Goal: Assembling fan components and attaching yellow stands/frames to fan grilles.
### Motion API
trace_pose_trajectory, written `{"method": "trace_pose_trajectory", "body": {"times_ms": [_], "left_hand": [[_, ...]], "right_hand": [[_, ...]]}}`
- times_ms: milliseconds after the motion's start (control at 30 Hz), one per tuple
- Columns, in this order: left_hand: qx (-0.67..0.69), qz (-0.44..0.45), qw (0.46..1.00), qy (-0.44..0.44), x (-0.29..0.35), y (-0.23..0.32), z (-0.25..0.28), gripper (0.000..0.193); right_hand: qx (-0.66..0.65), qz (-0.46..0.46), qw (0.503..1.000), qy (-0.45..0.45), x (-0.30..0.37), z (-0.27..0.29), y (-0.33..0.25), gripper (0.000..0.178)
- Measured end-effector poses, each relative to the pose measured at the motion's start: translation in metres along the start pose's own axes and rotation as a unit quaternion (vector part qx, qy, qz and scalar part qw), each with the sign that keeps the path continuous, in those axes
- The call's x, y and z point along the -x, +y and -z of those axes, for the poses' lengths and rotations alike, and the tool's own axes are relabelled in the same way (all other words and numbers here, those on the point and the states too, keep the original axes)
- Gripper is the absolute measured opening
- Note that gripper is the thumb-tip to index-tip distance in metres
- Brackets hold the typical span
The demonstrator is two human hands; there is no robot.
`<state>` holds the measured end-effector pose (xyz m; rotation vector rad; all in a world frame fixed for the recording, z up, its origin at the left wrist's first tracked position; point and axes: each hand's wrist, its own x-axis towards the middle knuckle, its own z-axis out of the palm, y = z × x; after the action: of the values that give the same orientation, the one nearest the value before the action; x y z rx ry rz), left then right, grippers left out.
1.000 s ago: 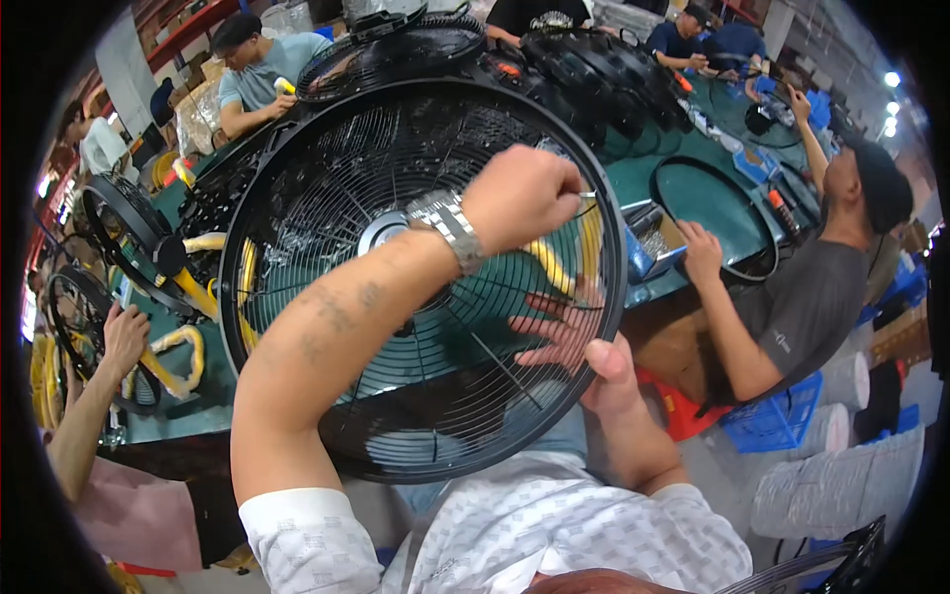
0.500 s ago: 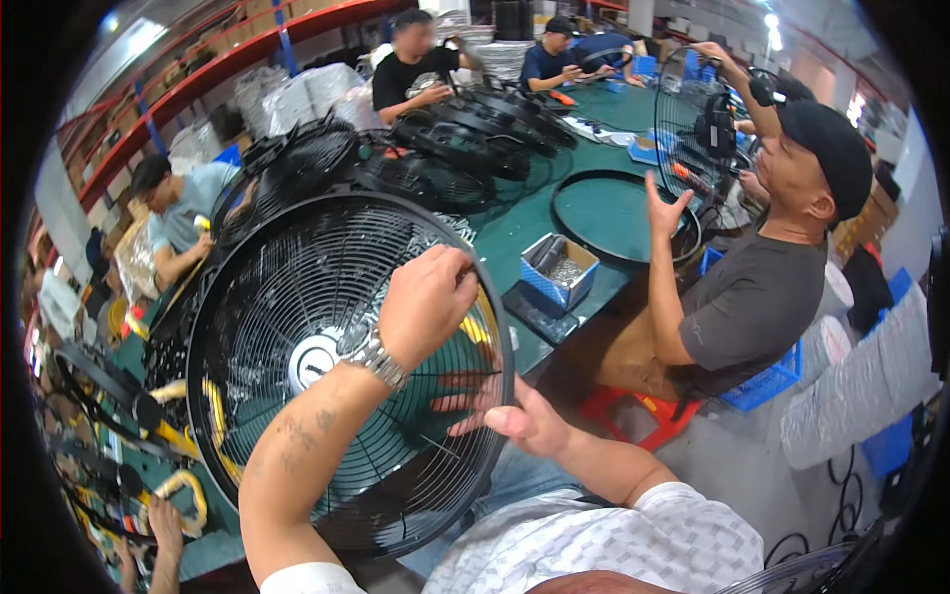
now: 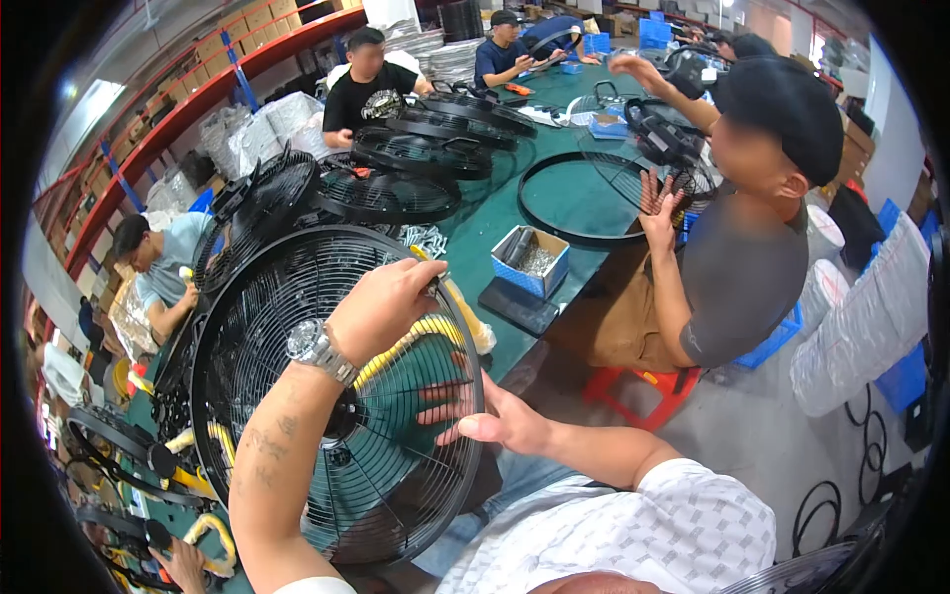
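A large round black fan (image 3: pixel 259 297) with a wire guard stands tilted in front of me. My left hand (image 3: pixel 384 309), wearing a metal watch on the wrist, reaches across the guard and closes its fingers on the upper right rim. At the lower right rim is my right hand (image 3: pixel 503 414); its thumb lies in front and its spread fingers show behind the wires, so the rim sits between them. A yellow curved tube (image 3: pixel 467 315) in clear wrap shows through the guard and past its edge. My left forearm hides part of the fan's middle.
On the green table (image 3: pixel 495 213) lie a black ring (image 3: pixel 522 203), a blue box of small metal parts (image 3: pixel 539 265), loose screws (image 3: pixel 424 240) and several stacked fans (image 3: pixel 421 153). A co-worker (image 3: pixel 742 267) sits at right on a red stool (image 3: pixel 638 398). More people work along the far side.
The fan has tilted in my hands, and its white centre badge no longer shows. My left hand has moved along to the upper rim. The right-hand co-worker's guard has come down to the table.
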<state>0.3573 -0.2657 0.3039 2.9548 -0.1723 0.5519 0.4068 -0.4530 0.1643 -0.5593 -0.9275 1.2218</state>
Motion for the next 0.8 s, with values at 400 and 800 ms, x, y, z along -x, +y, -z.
{"method": "trace_pose_trajectory", "body": {"times_ms": [400,800], "left_hand": [[-0.242,-0.12,0.958,-0.093,-0.019,-0.007,0.011,0.023],[-0.143,-0.124,0.977,-0.103,-0.023,-0.021,0.002,0.022]], "right_hand": [[0.016,0.014,1.0,-0.008,0.004,0.005,0.013,0.091],[0.005,0.022,0.999,-0.024,0.005,0.011,0.025,0.095]]}}
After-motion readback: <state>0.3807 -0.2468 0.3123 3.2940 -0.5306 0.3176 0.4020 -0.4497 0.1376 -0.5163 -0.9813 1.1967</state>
